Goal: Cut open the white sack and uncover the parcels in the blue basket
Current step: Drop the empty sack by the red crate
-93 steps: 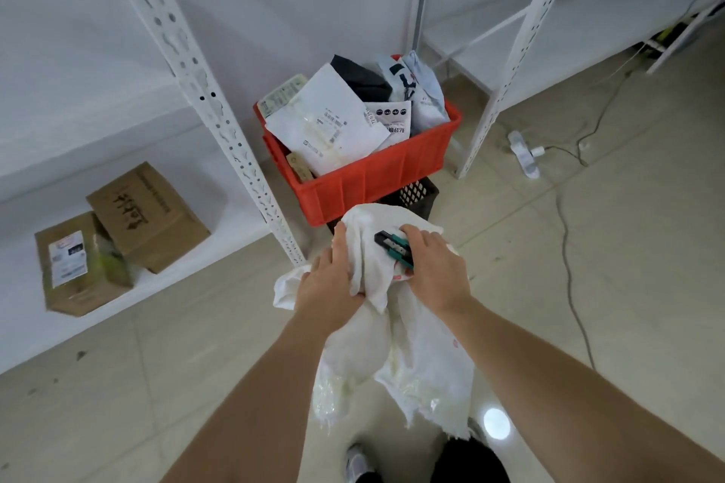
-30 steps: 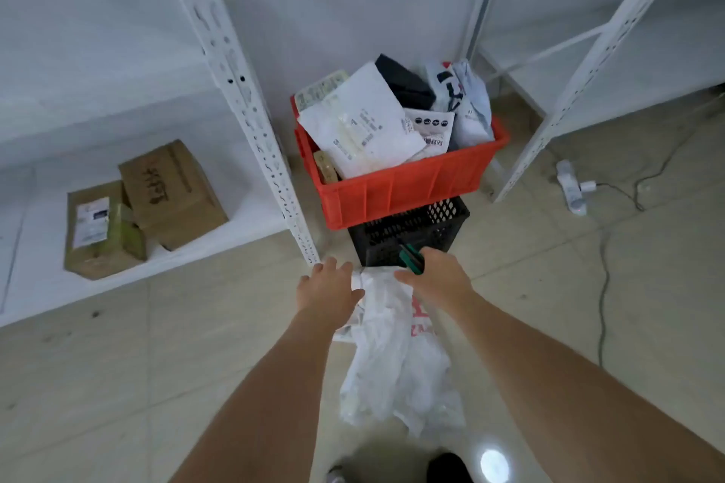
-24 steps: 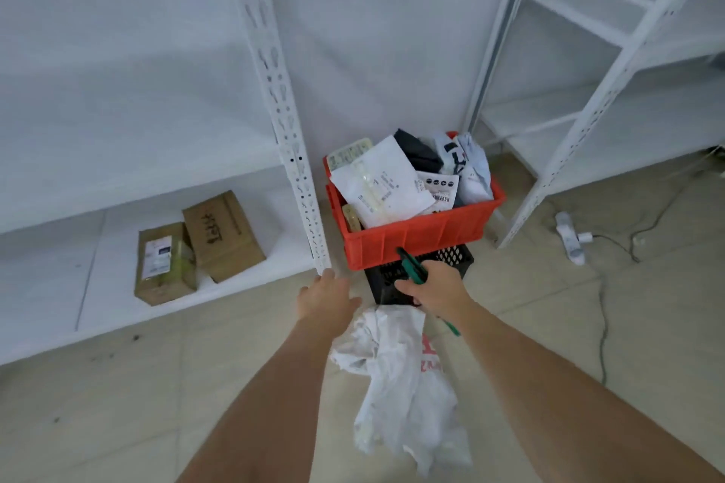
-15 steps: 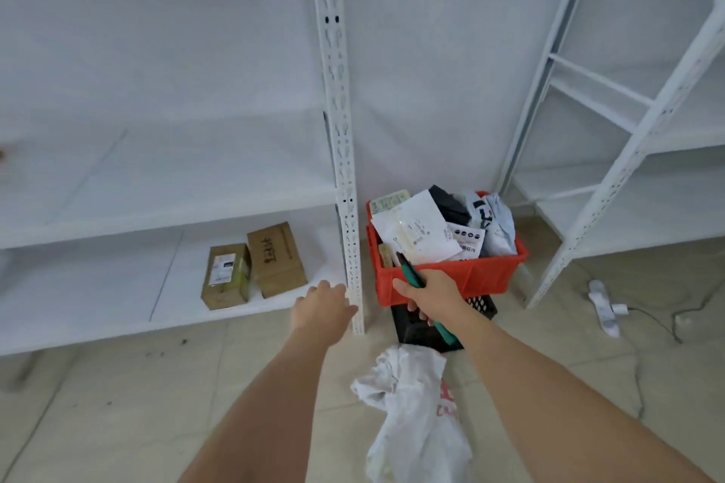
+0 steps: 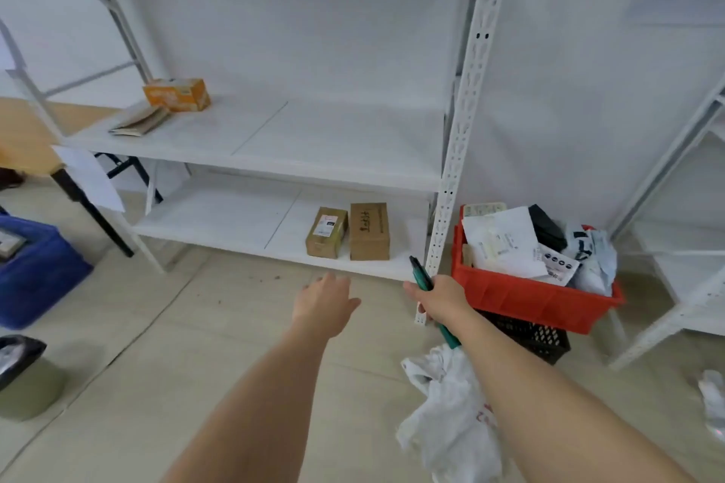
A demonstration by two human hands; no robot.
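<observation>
A crumpled white sack [image 5: 451, 420] lies on the floor under my right forearm, with nothing holding it. My right hand [image 5: 441, 300] is shut on a green and black cutter [image 5: 420, 275], its tip pointing up beside the shelf post. My left hand [image 5: 323, 304] hangs open and empty above the floor, left of the right hand. A blue basket [image 5: 37, 272] stands at the far left edge, partly cut off; its contents are barely visible.
A red crate [image 5: 525, 296] full of parcels [image 5: 506, 243] sits on a black crate [image 5: 529, 335] to the right. White shelving [image 5: 298, 137] holds two cardboard boxes [image 5: 349, 232] low down and an orange box [image 5: 176, 94] higher. A bin [image 5: 23, 376] stands at lower left.
Both hands let go of the white sack and it dropped to the floor. The view rose and swung left, bringing the blue basket into sight. My right hand kept the cutter.
</observation>
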